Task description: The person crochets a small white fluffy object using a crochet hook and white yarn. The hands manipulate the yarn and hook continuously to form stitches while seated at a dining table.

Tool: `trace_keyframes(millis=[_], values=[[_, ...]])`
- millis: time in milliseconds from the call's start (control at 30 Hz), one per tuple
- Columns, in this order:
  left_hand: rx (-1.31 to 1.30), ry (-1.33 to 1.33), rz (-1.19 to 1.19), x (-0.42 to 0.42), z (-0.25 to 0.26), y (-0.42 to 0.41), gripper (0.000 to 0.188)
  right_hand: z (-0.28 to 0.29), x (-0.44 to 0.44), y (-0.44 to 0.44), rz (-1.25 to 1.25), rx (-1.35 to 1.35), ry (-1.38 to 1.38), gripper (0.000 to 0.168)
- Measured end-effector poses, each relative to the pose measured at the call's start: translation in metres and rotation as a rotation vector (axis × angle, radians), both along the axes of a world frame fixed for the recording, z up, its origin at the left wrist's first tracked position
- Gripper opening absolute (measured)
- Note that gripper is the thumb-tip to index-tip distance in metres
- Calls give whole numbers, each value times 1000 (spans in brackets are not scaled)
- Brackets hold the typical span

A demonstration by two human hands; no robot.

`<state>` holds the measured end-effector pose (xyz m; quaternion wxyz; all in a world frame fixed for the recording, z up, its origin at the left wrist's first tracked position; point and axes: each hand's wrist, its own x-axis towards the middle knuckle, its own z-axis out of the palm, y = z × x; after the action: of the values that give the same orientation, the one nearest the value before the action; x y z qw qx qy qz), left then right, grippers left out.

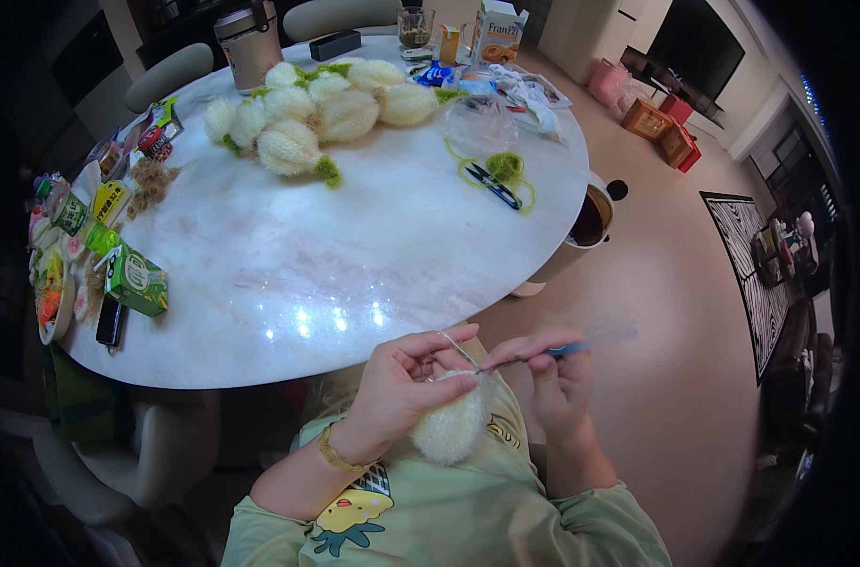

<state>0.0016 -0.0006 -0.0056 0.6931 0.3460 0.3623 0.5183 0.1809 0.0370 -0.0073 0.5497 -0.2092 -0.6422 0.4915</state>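
Observation:
My left hand (401, 383) grips the upper edge of a fuzzy cream crocheted piece (447, 432), which hangs over my lap. A strand of cream yarn (459, 349) runs from my raised left index finger down to the work. Between thumb and fingers, my right hand (561, 390) holds a crochet hook (564, 349) with a blue handle, blurred at its far end. The hook's tip meets the top edge of the piece beside my left thumb.
Several cream crocheted bulbs with green tips (348, 113) lie on the marble table (316, 241). Thread snips (493, 186) rest by a green yarn ball (505, 166). At left are a drink carton (136, 280), a phone (110, 322) and brown fibre (150, 186). A bin (589, 220) stands beside the table.

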Motion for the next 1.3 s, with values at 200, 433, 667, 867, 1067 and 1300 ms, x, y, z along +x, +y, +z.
trace_keyframes(millis=[200, 433, 667, 867, 1067, 1300], values=[[-12, 40, 37, 0, -1, 0, 49, 16, 2, 2, -125, 796, -500, 13], [-185, -321, -190, -2, 0, -1, 56, -1, -6, 11, -213, 1164, -413, 11], [-131, -123, -141, -6, 2, 1, 60, -11, -4, -7, -43, -66, 128, 23], [-138, -236, -24, 5, -1, -1, 62, -13, -9, 2, -271, 742, -389, 19], [-180, -290, -145, -2, -1, -1, 66, -15, -11, -1, -115, 361, -84, 17], [-170, -223, -207, -4, -1, 1, 62, -16, -12, -7, 63, -415, 382, 22]])
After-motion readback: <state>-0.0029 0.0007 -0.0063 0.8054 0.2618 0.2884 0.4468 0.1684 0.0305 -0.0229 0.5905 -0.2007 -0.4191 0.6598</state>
